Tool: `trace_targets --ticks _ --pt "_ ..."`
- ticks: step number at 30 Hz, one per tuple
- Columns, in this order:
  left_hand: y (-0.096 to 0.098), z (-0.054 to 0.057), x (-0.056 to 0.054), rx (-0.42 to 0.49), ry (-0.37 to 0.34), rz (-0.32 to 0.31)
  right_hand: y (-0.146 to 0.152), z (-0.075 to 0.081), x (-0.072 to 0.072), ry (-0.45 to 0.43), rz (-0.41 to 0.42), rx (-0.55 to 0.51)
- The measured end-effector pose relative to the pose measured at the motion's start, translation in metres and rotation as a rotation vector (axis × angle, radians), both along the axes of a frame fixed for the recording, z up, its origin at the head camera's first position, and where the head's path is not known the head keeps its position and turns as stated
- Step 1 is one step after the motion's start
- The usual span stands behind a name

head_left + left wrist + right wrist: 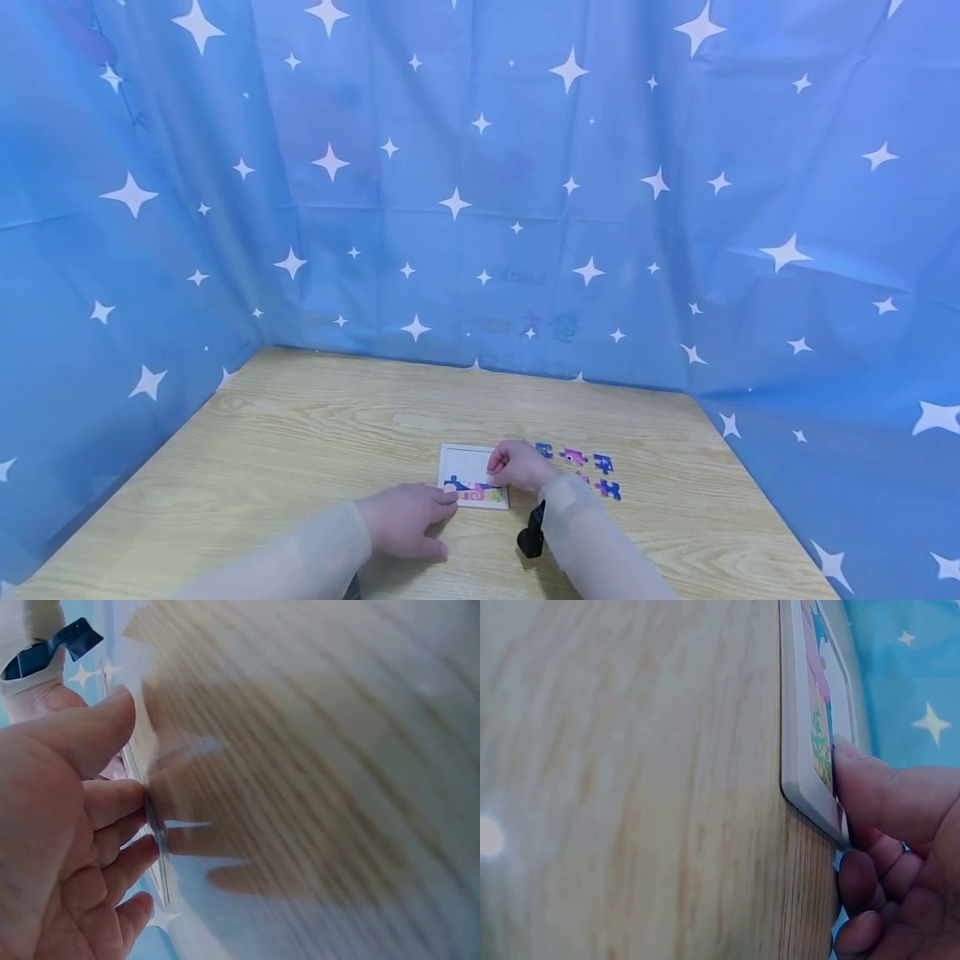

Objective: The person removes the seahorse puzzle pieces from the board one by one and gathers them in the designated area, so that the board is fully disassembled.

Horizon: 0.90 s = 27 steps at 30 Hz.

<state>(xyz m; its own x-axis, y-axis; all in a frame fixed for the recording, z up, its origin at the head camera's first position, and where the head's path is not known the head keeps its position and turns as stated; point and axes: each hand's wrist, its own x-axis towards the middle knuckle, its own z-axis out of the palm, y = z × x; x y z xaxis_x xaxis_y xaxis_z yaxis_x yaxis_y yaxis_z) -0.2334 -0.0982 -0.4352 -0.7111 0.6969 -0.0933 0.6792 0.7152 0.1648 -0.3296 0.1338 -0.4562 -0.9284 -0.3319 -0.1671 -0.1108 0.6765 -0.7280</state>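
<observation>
A small white puzzle tray (474,448) lies on the table, its near part filled with joined colourful jigsaw pieces (476,492). My left hand (408,518) rests flat at the tray's near left corner, fingertips on the rim and thumb spread apart. In the left wrist view the fingers of that hand (90,825) reach the tray's edge. My right hand (525,465) is over the tray's right side, fingers curled, pinching a jigsaw piece mostly hidden by the hand. From the right wrist, the thumb (885,784) shows at the upper edge of the joined pieces.
Several loose jigsaw pieces (603,463) lie to the right of the tray, some partly behind the right hand and wrist. A black wrist camera (532,533) hangs under the right wrist. A blue curtain (450,275) with white stars surrounds the wooden table (322,433).
</observation>
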Motion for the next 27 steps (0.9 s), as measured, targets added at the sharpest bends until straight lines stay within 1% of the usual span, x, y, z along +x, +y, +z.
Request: trace_targets --ticks 5,8,10,13,17,19,21,25,27 --pt "-0.001 -0.001 -0.001 0.007 -0.010 0.001 0.004 0.002 -0.001 -0.019 0.022 -0.022" --pt "-0.001 -0.002 -0.001 0.008 -0.007 -0.003 0.002 0.003 0.000 -0.020 0.008 -0.045" --pt "-0.001 -0.002 -0.001 0.007 -0.007 -0.003 -0.004 0.004 0.002 -0.014 -0.002 -0.064" --pt "-0.001 -0.002 -0.001 0.009 -0.004 -0.005 -0.019 0.006 0.007 0.012 0.003 -0.073" --pt "0.000 -0.003 -0.002 0.011 0.009 -0.006 -0.040 0.007 0.018 -0.001 0.009 -0.125" --pt "0.000 -0.003 -0.002 0.005 0.026 -0.009 -0.048 0.004 0.022 -0.031 -0.011 -0.164" --pt "0.001 -0.004 -0.002 0.001 0.039 -0.013 -0.052 0.002 0.025 -0.038 -0.033 -0.181" --pt "0.000 -0.004 -0.002 -0.001 0.033 -0.020 -0.056 -0.002 0.029 -0.031 -0.080 -0.164" --pt "-0.002 -0.004 -0.002 0.001 0.024 -0.027 -0.056 -0.003 0.029 -0.021 -0.086 -0.147"
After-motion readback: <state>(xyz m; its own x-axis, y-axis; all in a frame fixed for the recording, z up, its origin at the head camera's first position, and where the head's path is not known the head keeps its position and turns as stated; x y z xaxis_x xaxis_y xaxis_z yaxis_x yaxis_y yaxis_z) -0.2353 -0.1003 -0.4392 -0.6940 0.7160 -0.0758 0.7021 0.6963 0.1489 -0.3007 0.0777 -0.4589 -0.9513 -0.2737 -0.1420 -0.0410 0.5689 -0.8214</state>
